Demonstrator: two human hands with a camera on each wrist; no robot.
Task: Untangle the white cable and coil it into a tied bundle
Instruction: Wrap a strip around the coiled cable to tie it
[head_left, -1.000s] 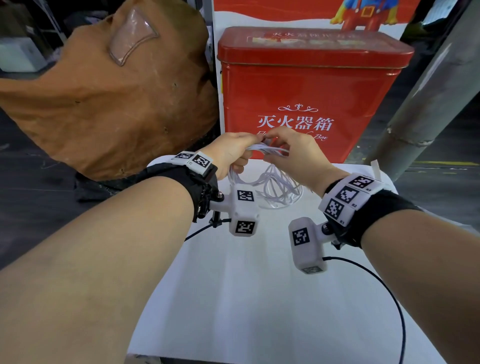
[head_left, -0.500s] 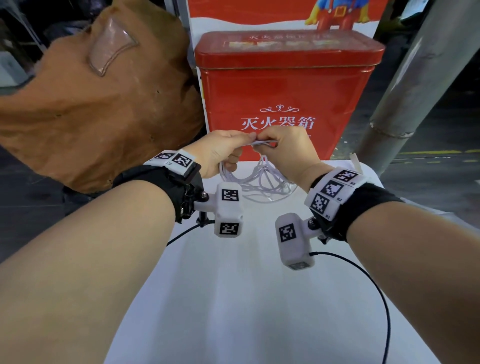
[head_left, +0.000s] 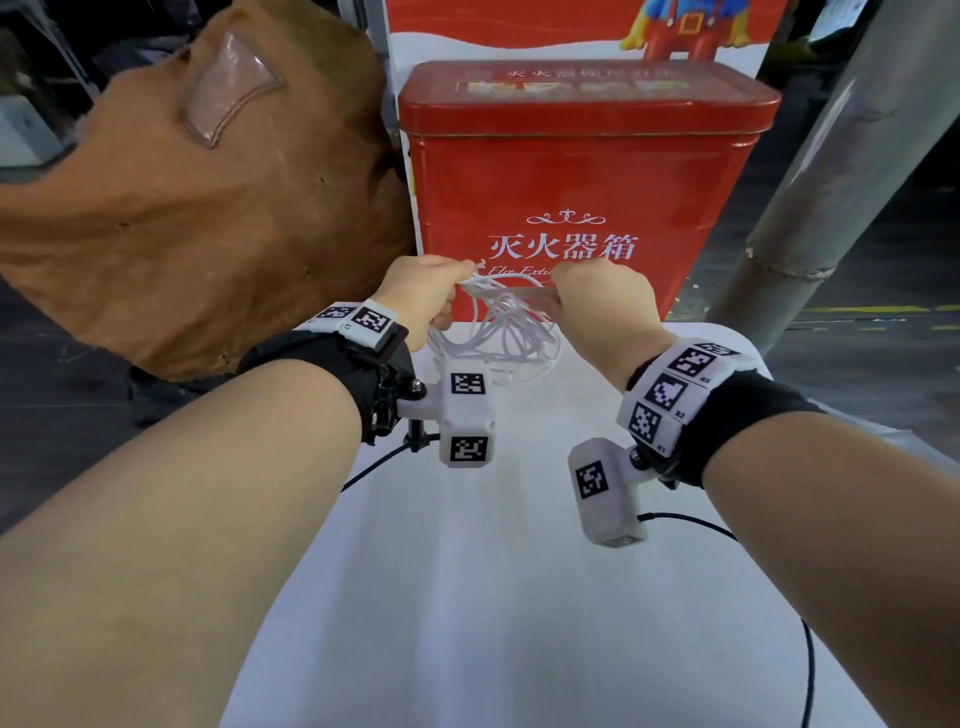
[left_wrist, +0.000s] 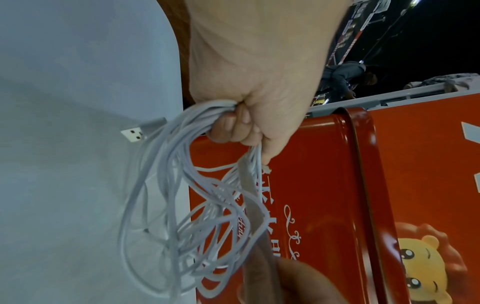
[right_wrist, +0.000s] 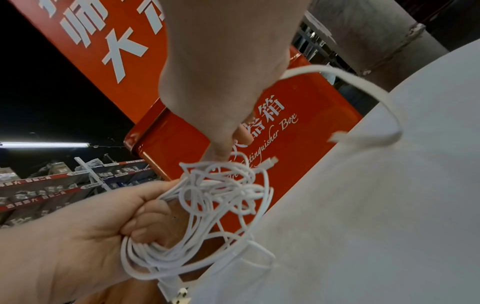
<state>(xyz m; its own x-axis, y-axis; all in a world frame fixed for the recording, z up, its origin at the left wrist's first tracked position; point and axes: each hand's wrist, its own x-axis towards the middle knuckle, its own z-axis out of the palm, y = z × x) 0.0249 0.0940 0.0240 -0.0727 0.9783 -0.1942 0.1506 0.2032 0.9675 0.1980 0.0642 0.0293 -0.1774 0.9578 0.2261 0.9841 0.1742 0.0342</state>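
- the left hand (head_left: 423, 296) has its fingers (left_wrist: 233, 127) curled tight round the gathered loops of the white usb cable (head_left: 506, 332), which hangs above the far end of the white tabletop (head_left: 467, 597).
- the usb plug (left_wrist: 133, 133) sticks out beside the loops.
- the right hand (head_left: 605, 301) pinches a flat white tie strap (right_wrist: 363, 86) at the top of the bundle.
- a red fire extinguisher box (head_left: 582, 176) stands just behind.
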